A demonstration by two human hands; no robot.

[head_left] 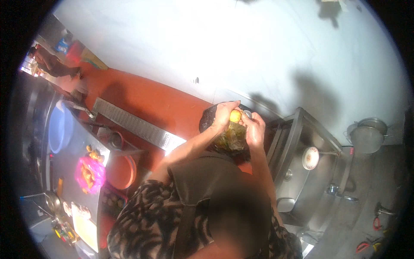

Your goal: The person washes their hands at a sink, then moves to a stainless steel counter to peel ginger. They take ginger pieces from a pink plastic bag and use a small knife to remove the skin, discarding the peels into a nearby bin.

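Note:
My left hand (224, 115) holds a small rounded yellow piece of produce (235, 116), whose kind I cannot tell. Close against it, my right hand (255, 129) grips a small shiny metal tool (247, 114). Only the tool's rounded end shows, perhaps the bowl of a spoon. Both hands are raised over a bin lined with a black bag (207, 119). Greenish-yellow scraps (232, 137) lie inside it, partly hidden by my hands and wrists. A dark apron (197, 176) covers my front.
Right of me is a steel sink (299, 187) with a patterned bowl (310, 158). On the left, a steel table (64, 168) bears a pink plastic bag (90, 174) of ginger-like roots and a blue basin (59, 126). A floor drain grate (136, 124) crosses the red floor. Another person (53, 63) is far left.

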